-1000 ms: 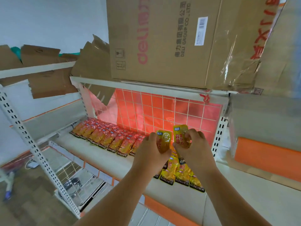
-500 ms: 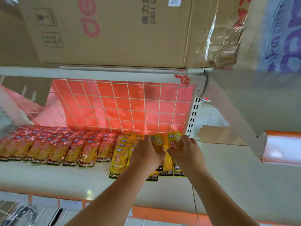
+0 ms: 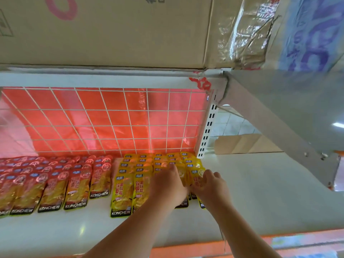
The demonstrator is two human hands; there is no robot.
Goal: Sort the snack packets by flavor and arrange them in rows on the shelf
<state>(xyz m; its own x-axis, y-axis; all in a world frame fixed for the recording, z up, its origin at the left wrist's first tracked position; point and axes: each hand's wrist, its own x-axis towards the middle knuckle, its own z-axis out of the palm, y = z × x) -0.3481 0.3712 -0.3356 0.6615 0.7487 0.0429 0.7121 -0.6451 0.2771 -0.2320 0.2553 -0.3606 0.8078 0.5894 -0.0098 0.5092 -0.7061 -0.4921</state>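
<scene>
Yellow snack packets (image 3: 128, 185) lie in overlapping rows on the right half of the white shelf (image 3: 260, 192). The rows run from the back grid toward the front edge, and the front packets show black "KONCHEW" bands. Just to their left, with a narrow bare gap between, red snack packets (image 3: 55, 183) of the same brand fill the shelf in similar rows out to the left border of the view.

The left hand (image 3: 168, 187) lies on top of the yellow rows with its back up. Its fingers reach forward and flat onto the packets, apart and not wrapped round anything, though the blur softens them. The right hand (image 3: 212, 187) is just beside it at the right end of the yellow block, and its bent fingers grip the rightmost yellow packet (image 3: 196, 173) near the packet's top. Both forearms come in from the bottom of the view.

Behind the packets a white wire grid (image 3: 108, 110) stands in front of shiny red film (image 3: 89, 118). A white slotted upright (image 3: 206, 131) closes the bay on the right. A large cardboard box (image 3: 111, 34) with clear tape at its corner sits on the shelf board above. An orange strip (image 3: 186, 248) runs along the shelf's front edge.
</scene>
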